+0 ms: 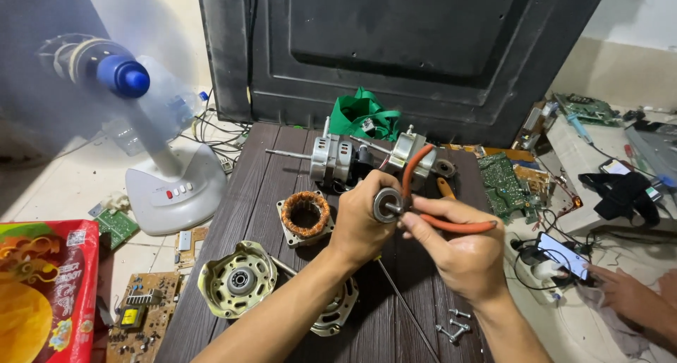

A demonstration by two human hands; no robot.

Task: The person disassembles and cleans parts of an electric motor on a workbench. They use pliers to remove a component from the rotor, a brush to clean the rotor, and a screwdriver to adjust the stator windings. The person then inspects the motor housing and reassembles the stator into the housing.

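Observation:
My left hand (361, 222) grips a small round metal bearing (387, 205) above the dark wooden table (233, 215). My right hand (462, 246) holds red-handled pliers (423, 186) whose jaws meet the bearing. Under my forearms lie a motor end cover (236, 280) and a second housing (337, 313), partly hidden. A stator with copper windings (305, 216) sits just left of my left hand. Behind my hands stand a silver motor with a shaft (330, 158) and another motor part (410, 151).
A green bag (363, 115) and a big black panel (395, 52) stand behind. A running fan (141, 123) is at left. Circuit boards (504, 179) lie right, loose screws (453, 326) near my right wrist. Another person's hand (627, 292) touches a phone (562, 255).

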